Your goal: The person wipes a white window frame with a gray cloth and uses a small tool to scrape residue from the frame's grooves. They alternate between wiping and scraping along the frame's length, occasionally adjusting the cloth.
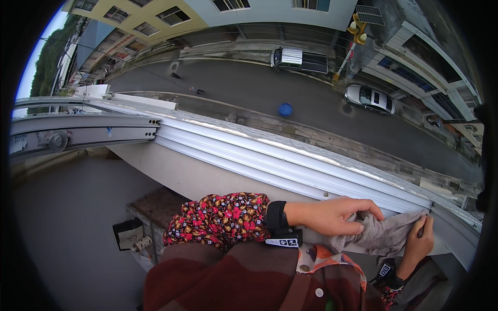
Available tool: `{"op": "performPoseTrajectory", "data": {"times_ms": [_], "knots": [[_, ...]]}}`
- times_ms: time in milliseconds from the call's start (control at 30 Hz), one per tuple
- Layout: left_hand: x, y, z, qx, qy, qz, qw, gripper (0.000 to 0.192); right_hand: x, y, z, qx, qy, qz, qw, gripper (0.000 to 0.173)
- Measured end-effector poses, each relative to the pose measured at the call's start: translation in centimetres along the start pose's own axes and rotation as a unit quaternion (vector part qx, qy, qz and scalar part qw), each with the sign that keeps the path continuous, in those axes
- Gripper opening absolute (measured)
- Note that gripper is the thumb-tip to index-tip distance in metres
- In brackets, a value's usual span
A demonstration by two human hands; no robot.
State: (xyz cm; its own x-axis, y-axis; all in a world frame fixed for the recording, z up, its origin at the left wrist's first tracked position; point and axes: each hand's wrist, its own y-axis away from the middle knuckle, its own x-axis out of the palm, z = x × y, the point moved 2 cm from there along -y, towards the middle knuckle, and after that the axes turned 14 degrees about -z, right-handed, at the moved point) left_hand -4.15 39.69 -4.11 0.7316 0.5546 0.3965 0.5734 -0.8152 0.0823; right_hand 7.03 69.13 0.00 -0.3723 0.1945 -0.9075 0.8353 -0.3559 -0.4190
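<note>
Across the head view runs a white metal window track (249, 155) with several parallel grooves. At its right end, a damp-looking grey cloth (389, 233) lies over the sill edge. My left hand (338, 215) grips the cloth's left part between thumb and fingers. At the track's right corner, my right hand (422, 233) pinches the cloth's far end and also holds a thin dark tool, mostly hidden by the fingers; its kind cannot be told. Both wrists wear black bands with small devices.
Sliding window frames (85, 132) with a round knob stand at the left. Beyond the outer ledge, the drop leads to a street (241, 85) with vehicles and people far below. A brown-topped box (159, 206) stands under the sill, left of my body.
</note>
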Motion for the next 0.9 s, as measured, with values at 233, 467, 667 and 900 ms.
{"op": "performPoseTrajectory", "data": {"times_ms": [233, 467, 667, 900], "knots": [[0.0, 0.1, 0.6, 0.015, 0.025, -0.013, 1.0, 0.047, -0.7, 1.1, -0.7, 0.004, -0.038, -0.053, 0.998, 0.015], [-0.1, 0.0, -0.6, -0.035, -0.034, 0.02, 0.999, 0.051, -1.4, 1.5, 0.0, 0.088, -0.051, -0.05, 0.994, 0.013], [-0.4, 0.3, -1.2, -0.082, -0.072, 0.049, 0.993, 0.064, -1.4, 1.8, 0.8, 0.074, -0.055, -0.073, 0.993, 0.011], [-0.5, -0.2, -2.0, -0.094, -0.059, 0.047, 0.993, 0.059, -1.0, 2.4, 0.8, 0.039, -0.057, -0.088, 0.994, 0.01]]}}
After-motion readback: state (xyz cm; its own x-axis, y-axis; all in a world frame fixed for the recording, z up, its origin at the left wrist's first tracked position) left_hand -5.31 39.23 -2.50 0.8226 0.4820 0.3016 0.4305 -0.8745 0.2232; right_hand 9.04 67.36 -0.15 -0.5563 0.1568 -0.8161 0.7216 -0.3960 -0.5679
